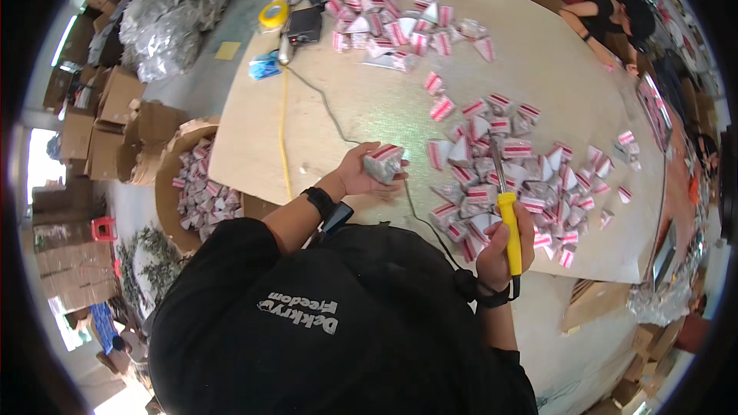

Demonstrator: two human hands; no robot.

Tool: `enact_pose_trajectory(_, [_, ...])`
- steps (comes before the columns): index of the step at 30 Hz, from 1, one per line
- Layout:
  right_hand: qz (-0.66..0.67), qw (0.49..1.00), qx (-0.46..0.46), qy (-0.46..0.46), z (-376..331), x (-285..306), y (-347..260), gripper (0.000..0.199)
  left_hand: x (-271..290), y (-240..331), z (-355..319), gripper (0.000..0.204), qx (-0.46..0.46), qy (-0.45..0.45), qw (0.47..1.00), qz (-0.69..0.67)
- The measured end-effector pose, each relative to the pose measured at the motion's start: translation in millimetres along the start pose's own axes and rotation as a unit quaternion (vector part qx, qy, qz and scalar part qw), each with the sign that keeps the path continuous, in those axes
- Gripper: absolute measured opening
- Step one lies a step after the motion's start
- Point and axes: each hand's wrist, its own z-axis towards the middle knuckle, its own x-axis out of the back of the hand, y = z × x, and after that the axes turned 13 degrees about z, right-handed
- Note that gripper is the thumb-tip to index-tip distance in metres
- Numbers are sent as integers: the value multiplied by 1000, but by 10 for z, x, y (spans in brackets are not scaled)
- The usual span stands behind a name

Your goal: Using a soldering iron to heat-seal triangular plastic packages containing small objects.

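Two hands work at the large loose pile of silvery packets with red-and-white stripes (478,194); the left hand (358,174), just left of the pile, grasps a small, boxy, silvery plastic packet with a striped red-and-white top (385,160), fingers bent round its side; the right hand (500,252), at the pile's near edge, clasps a long yellow-handled tool with a slim metal shaft (508,234) — the shaft points out over the pile, well apart from the held packet; whether its tip touches anything below, I cannot tell.

The film looks thin and crinkled, so a light, steady hold should serve better than a squeeze; the striped face is best turned up, with fingertips away from wherever the tip is to meet it; the tool resembles a soldering iron, so treating it as hot seems wise — whether it is heated does not show; lifting it well above the pile before bringing it left should spare the loose packets; the thin dark cord (321,96), which passes left of the pile by the left hand, could snag a wrist and wants slack; the pale wooden table (369,96) left of the pile could brace the packet.
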Motion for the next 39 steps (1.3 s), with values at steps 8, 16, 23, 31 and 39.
enact_pose_trajectory(8, [26, 993, 50, -100, -197, -865, -338, 39, 231, 41, -712, 57, -70, -150, 986, -37])
enact_pose_trajectory(16, [60, 993, -36, -91, -380, -1266, -740, 36, 195, 442, -1079, 46, -85, -67, 994, -27])
enact_pose_trajectory(23, [-2, 986, 91, -138, -229, -888, -862, 36, -82, 276, -1078, 51, -142, -103, 981, -85])
enact_pose_trajectory(31, [221, 973, -28, -69, -81, -503, -1056, 47, -752, 187, -1175, 55, -205, -116, 972, -12])
enact_pose_trajectory(39, [210, 977, -6, -41, -172, -354, -990, 32, -899, -53, -1377, 48, -272, -87, 958, 31])
